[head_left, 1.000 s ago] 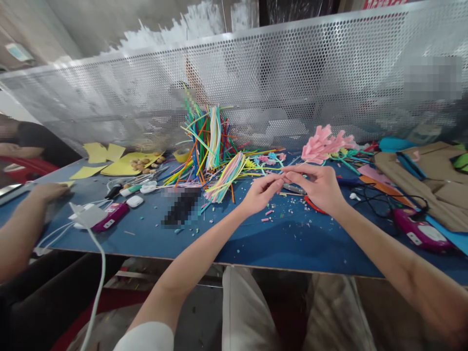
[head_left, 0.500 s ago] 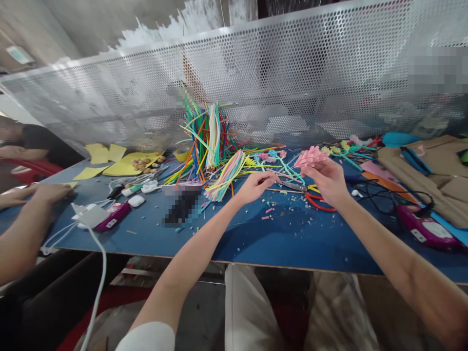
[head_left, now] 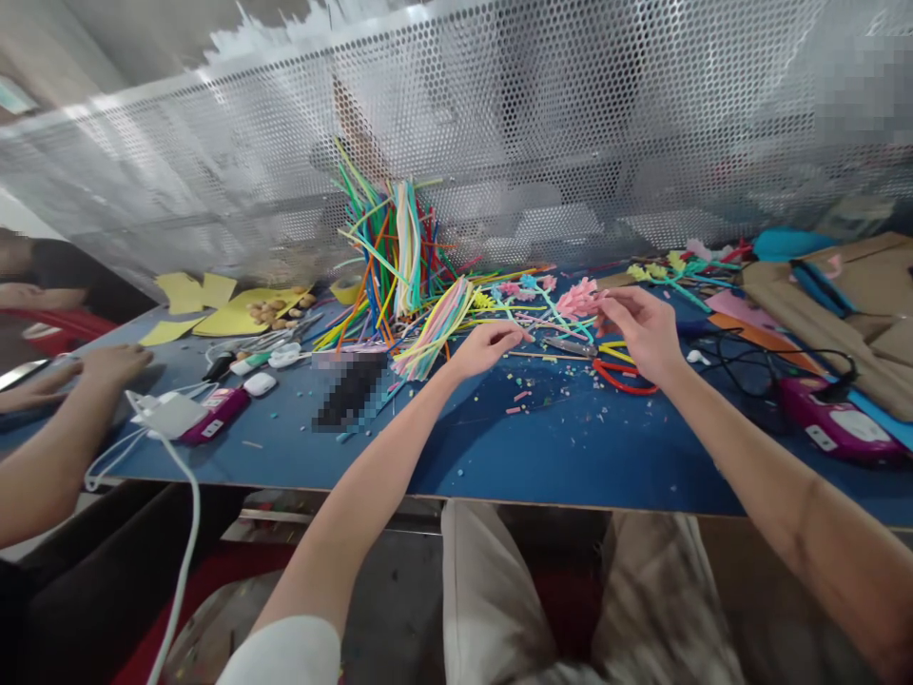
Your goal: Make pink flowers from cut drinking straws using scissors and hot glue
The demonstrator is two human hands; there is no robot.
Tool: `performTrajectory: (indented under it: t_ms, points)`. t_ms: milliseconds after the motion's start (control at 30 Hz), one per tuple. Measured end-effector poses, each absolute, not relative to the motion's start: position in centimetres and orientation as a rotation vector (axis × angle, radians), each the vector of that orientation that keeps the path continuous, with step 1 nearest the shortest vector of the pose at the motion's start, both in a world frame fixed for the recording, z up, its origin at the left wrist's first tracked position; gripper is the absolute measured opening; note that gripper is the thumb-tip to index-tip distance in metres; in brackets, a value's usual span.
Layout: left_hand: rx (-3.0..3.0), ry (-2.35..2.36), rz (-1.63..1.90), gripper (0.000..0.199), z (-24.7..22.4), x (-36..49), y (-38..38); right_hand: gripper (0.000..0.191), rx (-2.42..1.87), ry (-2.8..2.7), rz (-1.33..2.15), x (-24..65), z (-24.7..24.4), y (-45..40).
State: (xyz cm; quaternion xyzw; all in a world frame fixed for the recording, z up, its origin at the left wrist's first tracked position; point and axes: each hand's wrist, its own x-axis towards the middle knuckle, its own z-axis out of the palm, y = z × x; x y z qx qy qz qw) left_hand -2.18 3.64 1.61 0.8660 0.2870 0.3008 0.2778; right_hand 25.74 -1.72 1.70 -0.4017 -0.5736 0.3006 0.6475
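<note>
My right hand (head_left: 637,323) pinches the end of a pink fuzzy flower piece (head_left: 577,300), which points left above the table. Beside it, my left hand (head_left: 491,347) is closed, fingertips together near the pliers; whatever it grips, if anything, is too small to make out. Between the hands lie the pliers, whose red and yellow handles (head_left: 625,388) reach under my right hand. A pastel bundle of fuzzy stems (head_left: 435,333) lies just left of my left hand. Small pink and pale scraps (head_left: 519,404) dot the blue table (head_left: 556,466).
Many coloured stems (head_left: 381,257) stand against the perforated metal screen (head_left: 471,124). Yellow paper (head_left: 214,319), a white charger (head_left: 167,414) and a purple power strip (head_left: 218,416) lie left. Another person's hand (head_left: 114,366) rests far left. Brown paper bags (head_left: 856,314) and another purple strip (head_left: 842,423) lie right.
The view has tilted and shifted slightly. The pink flower piece has turned and sits further left of my right hand's fingertips. My left hand stays near the pliers.
</note>
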Motion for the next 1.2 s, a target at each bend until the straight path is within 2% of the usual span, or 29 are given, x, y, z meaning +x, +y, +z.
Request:
performTrajectory:
  t_ms: [200,433,533,767,1000,1200]
  points:
    - [2.431,0.904,0.730,0.036,0.3,-2.4,4.4,0.029,-1.073,-1.383,0.499,26.2,0.8,-1.6]
    - [2.736,1.017,1.050,0.044,0.7,-1.7,3.5,0.020,-0.994,-1.344,0.570,25.8,1.0,-1.9]
    - [2.796,0.972,1.105,0.044,1.5,-1.0,2.4,0.015,-0.929,-1.348,0.558,25.3,1.7,-2.7]
    - [2.870,0.757,1.228,0.026,2.3,0.1,-0.1,0.011,-0.811,-1.467,0.540,24.3,3.1,-4.7]
    - [2.872,0.765,1.327,0.024,2.6,-0.1,-0.6,0.008,-0.653,-1.621,0.631,25.0,3.7,-4.9]
    - [2.887,0.760,1.364,0.025,2.3,-0.4,-0.2,0.014,-0.592,-1.403,0.621,26.2,3.4,-3.9]
